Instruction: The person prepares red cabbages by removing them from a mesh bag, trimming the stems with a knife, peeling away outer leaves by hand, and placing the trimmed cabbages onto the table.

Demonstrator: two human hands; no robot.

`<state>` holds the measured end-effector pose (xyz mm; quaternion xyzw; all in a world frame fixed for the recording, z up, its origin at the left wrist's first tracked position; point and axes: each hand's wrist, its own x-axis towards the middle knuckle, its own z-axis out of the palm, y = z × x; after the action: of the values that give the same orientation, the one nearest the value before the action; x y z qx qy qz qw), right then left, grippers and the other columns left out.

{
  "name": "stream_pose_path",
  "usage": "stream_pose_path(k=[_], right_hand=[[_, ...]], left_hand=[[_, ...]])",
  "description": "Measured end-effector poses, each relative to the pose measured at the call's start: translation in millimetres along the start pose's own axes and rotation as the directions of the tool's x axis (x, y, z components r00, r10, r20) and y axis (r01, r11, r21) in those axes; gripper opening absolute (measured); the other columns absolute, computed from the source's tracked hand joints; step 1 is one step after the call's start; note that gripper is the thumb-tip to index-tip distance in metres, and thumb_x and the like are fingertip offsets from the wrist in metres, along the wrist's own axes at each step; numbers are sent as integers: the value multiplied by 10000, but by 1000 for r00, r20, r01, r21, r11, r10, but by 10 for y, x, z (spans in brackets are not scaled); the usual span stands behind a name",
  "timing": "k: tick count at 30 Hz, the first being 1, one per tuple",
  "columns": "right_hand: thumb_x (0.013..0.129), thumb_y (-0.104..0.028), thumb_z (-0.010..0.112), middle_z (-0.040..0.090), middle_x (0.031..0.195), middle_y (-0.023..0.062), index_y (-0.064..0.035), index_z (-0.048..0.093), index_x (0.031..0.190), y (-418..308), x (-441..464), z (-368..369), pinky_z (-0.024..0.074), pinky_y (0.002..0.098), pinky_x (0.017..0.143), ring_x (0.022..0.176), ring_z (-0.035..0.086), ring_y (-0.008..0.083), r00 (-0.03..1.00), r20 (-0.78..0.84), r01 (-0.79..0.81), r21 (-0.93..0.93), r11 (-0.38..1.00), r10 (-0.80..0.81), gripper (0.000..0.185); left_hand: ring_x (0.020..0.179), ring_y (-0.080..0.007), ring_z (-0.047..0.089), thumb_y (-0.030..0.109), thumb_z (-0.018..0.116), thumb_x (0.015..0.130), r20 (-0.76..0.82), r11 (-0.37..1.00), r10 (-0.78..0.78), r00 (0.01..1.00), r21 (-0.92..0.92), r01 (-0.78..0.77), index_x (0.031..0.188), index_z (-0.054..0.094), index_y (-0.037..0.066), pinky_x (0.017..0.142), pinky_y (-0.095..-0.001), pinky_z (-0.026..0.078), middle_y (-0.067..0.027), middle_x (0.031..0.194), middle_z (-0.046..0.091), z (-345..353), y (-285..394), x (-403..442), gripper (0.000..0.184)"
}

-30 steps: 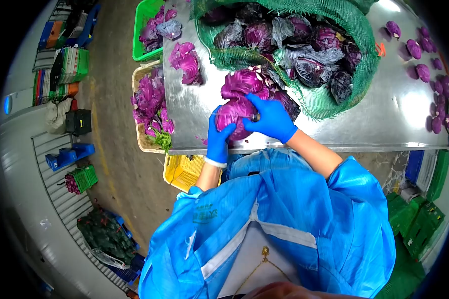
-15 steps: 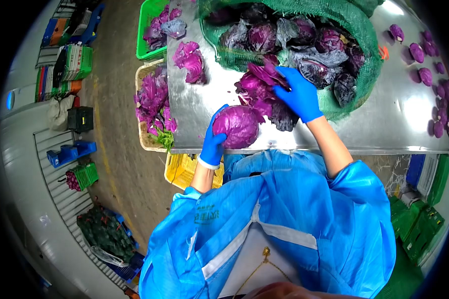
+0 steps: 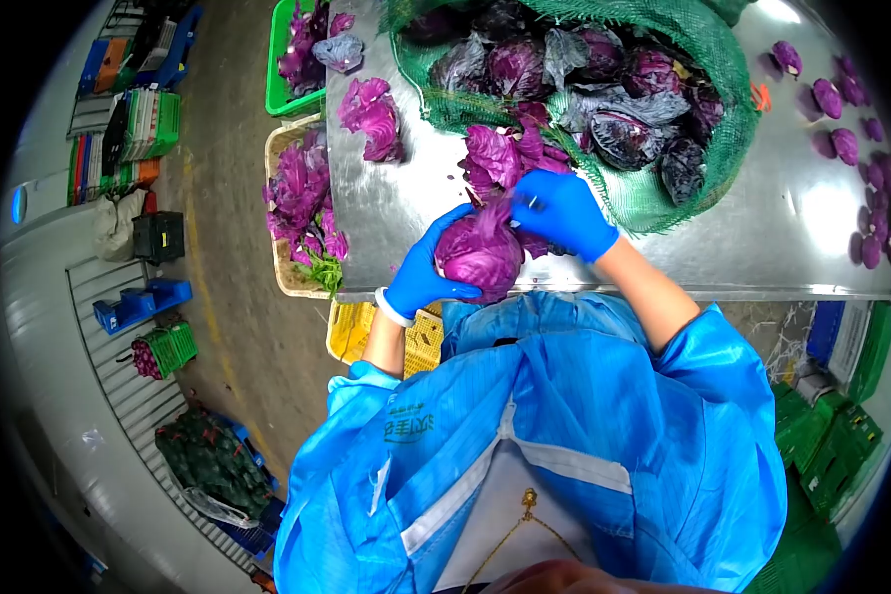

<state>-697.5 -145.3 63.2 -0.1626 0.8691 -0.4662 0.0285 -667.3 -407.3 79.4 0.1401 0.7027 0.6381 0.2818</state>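
A purple cabbage (image 3: 477, 261) is held near the front edge of the metal table (image 3: 386, 213). My gloved left hand (image 3: 422, 269) wraps around its left side. At the top of the cabbage, my gloved right hand (image 3: 568, 214) pinches an outer leaf (image 3: 494, 214), slightly blurred by motion. Just beyond the hands lies a pile of loose purple leaves (image 3: 495, 156). Behind it, a green mesh sack (image 3: 731, 119) lies open with several dark-leaved cabbages (image 3: 517, 69) inside. More torn leaves (image 3: 374, 119) rest on the table to the left.
Left of the table stand a green crate (image 3: 279, 84) and a cream crate (image 3: 275, 238), both holding purple leaves. A yellow crate (image 3: 350, 332) sits below the table edge. Several small purple cabbages (image 3: 843, 147) lie at the right. Green crates (image 3: 832, 445) stand at lower right.
My right hand has left the loose leaf pile and come down-left onto the cabbage, pinching a leaf. My left hand has shifted lower around the cabbage, which has turned and moved slightly right.
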Motion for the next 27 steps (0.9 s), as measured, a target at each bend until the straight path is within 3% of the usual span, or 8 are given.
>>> stream_pose_path(k=[2, 6, 10, 19, 22, 24, 26, 27], right_hand=[[786, -266, 708, 700, 902, 84, -108, 694, 932, 342, 107, -147, 550, 394, 662, 730, 691, 294, 960, -147, -269, -237, 934, 239, 215], [815, -304, 744, 646, 1133, 122, -105, 600, 1229, -60, -47, -127, 550, 384, 735, 881, 680, 301, 969, -247, -30, -32, 999, 21, 481], [758, -275, 825, 609, 1117, 95, -103, 619, 1155, -416, -70, -53, 504, 355, 864, 996, 623, 277, 985, 148, 54, 238, 970, -91, 480], [834, -272, 756, 646, 806, 87, -42, 664, 907, -107, -48, -96, 497, 350, 715, 743, 621, 201, 891, 418, 5, 387, 922, -180, 259], [852, -249, 746, 630, 750, 38, -49, 670, 907, -88, -148, -277, 492, 309, 676, 699, 608, 154, 894, 421, -390, 566, 726, 152, 221], [872, -179, 715, 612, 743, 4, -53, 661, 894, 270, -169, -284, 459, 220, 619, 683, 586, 77, 878, 239, -387, 865, 320, 414, 140], [871, -181, 719, 613, 733, -3, -47, 655, 938, 594, -166, -308, 473, 221, 614, 705, 592, 89, 809, 19, -234, 928, 291, 588, 163], [852, -184, 743, 615, 761, 1, -48, 654, 967, 472, -137, -309, 486, 232, 622, 724, 599, 102, 837, -143, -231, 782, 578, 528, 200]], left_hand=[[1341, -256, 460, 203, 963, 540, -15, 999, 40, 999, 13, -40, 1513, 313, 63, 1135, -406, 371, -131, 1481, 433, 35, -38, -17, 1180], [1355, -262, 443, 208, 969, 528, -50, 997, 78, 996, -14, -79, 1533, 259, 64, 1139, -409, 367, -131, 1508, 393, 65, 20, 28, 1239], [1363, -262, 433, 215, 976, 517, -35, 989, 59, 998, -133, -63, 1543, 218, 56, 1148, -408, 355, -139, 1509, 389, 84, -35, 129, 1285], [1371, -274, 421, 301, 999, 457, 64, 978, 2, 998, -207, 12, 1538, 229, 41, 1155, -428, 333, -146, 1497, 408, 254, -166, 70, 1353], [1387, -281, 406, 348, 976, 494, 49, 977, 62, 997, -208, -51, 1530, 262, 62, 1156, -430, 333, -138, 1508, 401, 227, -264, 76, 1290], [1384, -284, 409, 407, 950, 535, -42, 927, 55, 998, -369, -67, 1523, 280, 61, 1150, -430, 340, -141, 1504, 406, 225, -323, 76, 1243], [1394, -327, 392, 437, 845, 659, -123, 742, -68, 990, -670, -32, 1514, 301, 80, 1165, -493, 321, -161, 1517, 382, 235, -374, -36, 1074], [1399, -340, 383, 429, 822, 680, -151, 592, -140, 979, -805, -39, 1512, 306, 86, 1172, -513, 309, -165, 1521, 375, 210, -545, -88, 1038]])
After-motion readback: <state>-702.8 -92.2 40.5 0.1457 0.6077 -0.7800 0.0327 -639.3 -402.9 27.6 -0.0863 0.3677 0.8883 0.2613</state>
